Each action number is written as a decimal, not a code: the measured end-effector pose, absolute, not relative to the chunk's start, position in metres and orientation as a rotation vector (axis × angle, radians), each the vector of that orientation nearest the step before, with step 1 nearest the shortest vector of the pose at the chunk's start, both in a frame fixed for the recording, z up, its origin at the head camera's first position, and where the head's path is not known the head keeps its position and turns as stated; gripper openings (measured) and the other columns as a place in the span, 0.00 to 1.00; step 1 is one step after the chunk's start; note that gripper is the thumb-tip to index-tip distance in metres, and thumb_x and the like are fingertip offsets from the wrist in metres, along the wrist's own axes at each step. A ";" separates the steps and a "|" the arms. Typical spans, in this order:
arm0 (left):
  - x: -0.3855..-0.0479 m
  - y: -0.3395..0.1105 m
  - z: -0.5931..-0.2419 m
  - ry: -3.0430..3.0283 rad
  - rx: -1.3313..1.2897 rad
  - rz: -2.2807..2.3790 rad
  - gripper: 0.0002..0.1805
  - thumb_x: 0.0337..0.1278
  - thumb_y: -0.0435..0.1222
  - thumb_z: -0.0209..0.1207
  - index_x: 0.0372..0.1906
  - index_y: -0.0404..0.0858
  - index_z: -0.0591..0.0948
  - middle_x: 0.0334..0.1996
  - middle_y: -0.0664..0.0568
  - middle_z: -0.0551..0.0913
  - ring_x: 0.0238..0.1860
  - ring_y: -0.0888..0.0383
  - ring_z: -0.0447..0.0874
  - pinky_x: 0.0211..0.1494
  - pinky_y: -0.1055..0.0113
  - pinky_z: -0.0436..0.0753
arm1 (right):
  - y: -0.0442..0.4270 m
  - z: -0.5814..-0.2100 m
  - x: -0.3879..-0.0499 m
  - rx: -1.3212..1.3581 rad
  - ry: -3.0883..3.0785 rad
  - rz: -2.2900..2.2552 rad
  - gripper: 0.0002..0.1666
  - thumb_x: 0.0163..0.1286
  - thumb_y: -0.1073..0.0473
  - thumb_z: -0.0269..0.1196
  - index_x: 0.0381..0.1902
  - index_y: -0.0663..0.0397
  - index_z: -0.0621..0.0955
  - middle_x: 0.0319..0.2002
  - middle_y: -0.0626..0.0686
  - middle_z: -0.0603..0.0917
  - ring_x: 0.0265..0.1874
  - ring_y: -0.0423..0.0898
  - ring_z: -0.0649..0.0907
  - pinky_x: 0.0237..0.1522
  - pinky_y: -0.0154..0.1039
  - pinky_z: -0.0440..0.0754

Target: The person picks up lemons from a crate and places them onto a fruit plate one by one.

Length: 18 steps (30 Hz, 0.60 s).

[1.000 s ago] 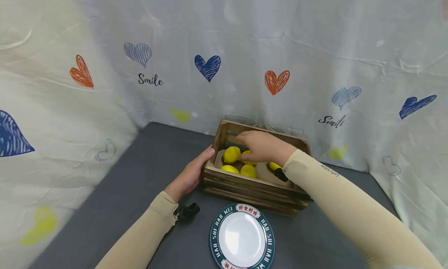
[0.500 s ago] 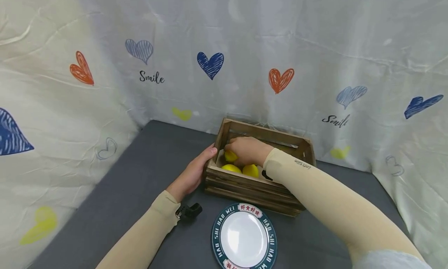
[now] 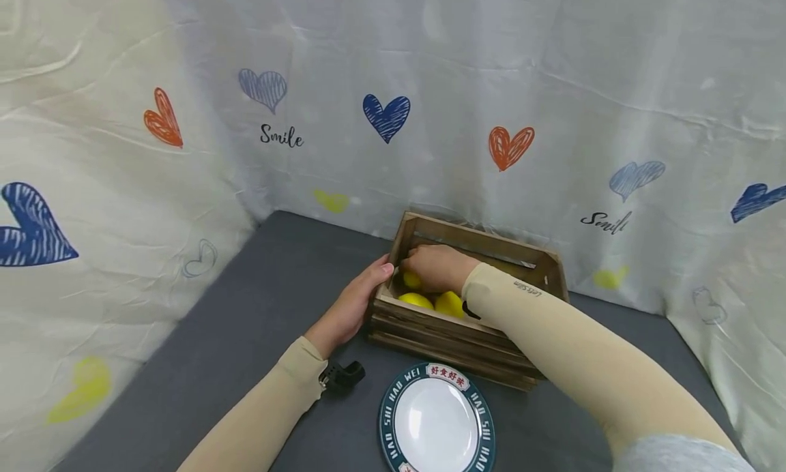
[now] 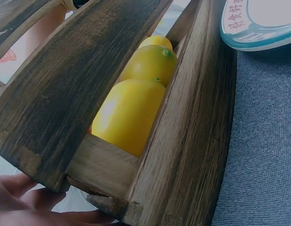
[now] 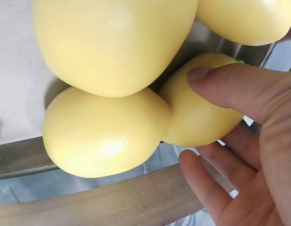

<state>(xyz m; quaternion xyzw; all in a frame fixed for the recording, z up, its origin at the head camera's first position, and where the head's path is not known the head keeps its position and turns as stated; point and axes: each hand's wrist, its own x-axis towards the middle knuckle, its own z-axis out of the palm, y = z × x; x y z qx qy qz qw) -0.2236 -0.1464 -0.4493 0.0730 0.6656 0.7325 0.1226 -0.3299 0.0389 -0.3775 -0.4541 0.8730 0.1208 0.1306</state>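
A dark-stained wooden crate [image 3: 454, 346] stands on the table with several yellow lemons inside. My left hand [image 3: 348, 310] holds the crate's left end, thumb at the rim; its fingers [image 4: 37, 197] show at the crate's corner in the left wrist view. Inside the crate, my right hand [image 3: 439, 266] grips a lemon [image 5: 202, 115] near the left end, the thumb on one side and the fingers around the other. Beside it lie more lemons, one [image 3: 415, 300] near the front left and another [image 3: 450, 304] to its right. Between the slats, lemons [image 4: 129, 115] show in the left wrist view.
A white plate [image 3: 436, 424] with a green lettered rim sits in front of the crate. Behind the crate hangs a pale curtain [image 3: 454, 63] printed with hearts. The tabletop [image 3: 295, 260] is dark grey. A black strap [image 3: 345, 375] is on the left wrist.
My right hand has dropped lower into the crate and further left, now around a lemon there. My left hand keeps its hold on the crate. The head view has shifted slightly.
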 end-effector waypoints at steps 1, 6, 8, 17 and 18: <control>-0.223 -0.146 -0.449 1.945 0.214 2.138 0.43 0.80 0.61 0.47 0.90 0.52 0.52 0.89 0.50 0.50 0.89 0.44 0.50 0.89 0.36 0.50 | 0.039 -0.377 -0.330 -1.324 2.528 0.362 0.20 0.76 0.62 0.69 0.64 0.49 0.86 0.55 0.56 0.89 0.55 0.54 0.86 0.66 0.52 0.85; -0.224 -0.144 -0.447 1.954 0.201 2.133 0.44 0.79 0.61 0.48 0.90 0.52 0.52 0.89 0.50 0.51 0.89 0.44 0.50 0.90 0.37 0.50 | 0.042 -0.369 -0.328 -1.308 2.542 0.359 0.22 0.74 0.60 0.72 0.65 0.49 0.85 0.57 0.56 0.88 0.56 0.54 0.86 0.66 0.54 0.86; -0.225 -0.143 -0.447 1.949 0.203 2.133 0.44 0.80 0.61 0.48 0.90 0.51 0.52 0.89 0.49 0.51 0.89 0.43 0.50 0.89 0.37 0.50 | 0.045 -0.365 -0.326 -1.290 2.562 0.348 0.22 0.74 0.59 0.72 0.65 0.48 0.85 0.58 0.56 0.88 0.56 0.54 0.86 0.66 0.54 0.86; -0.224 -0.144 -0.448 1.944 0.170 2.124 0.45 0.79 0.63 0.47 0.90 0.51 0.50 0.90 0.50 0.47 0.89 0.43 0.48 0.89 0.35 0.50 | 0.064 -0.332 -0.306 -1.263 2.649 0.203 0.28 0.74 0.60 0.72 0.70 0.48 0.84 0.63 0.55 0.86 0.62 0.54 0.84 0.70 0.53 0.83; -0.224 -0.145 -0.449 1.940 0.167 2.122 0.45 0.79 0.63 0.47 0.90 0.51 0.49 0.90 0.50 0.46 0.89 0.43 0.47 0.89 0.35 0.49 | 0.067 -0.328 -0.301 -1.260 2.656 0.183 0.28 0.73 0.60 0.72 0.70 0.48 0.84 0.63 0.55 0.86 0.61 0.54 0.84 0.70 0.53 0.84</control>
